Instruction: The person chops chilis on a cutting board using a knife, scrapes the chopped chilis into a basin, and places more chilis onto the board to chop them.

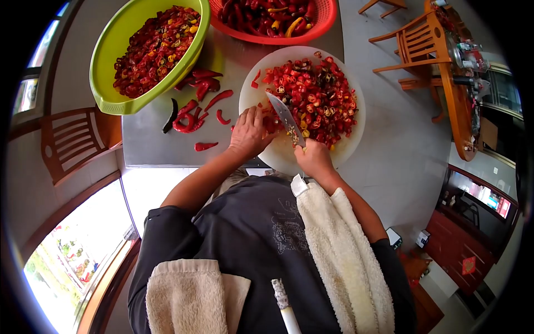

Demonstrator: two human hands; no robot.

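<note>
My right hand is closed around the handle of a knife, whose blade has small seeds and bits stuck to it. The blade stands over a round white cutting board, beside a heap of chopped red peppers. My left hand rests at the board's left edge, fingers bent and pressed together over red pepper just left of the blade; how much it holds is partly hidden. Left of the board, whole red peppers and a dark one lie on the metal table.
A green basin of chopped peppers stands at the back left. Behind the board is a red basket with whole peppers. Wooden chairs stand left and right. A cigarette shows low in front.
</note>
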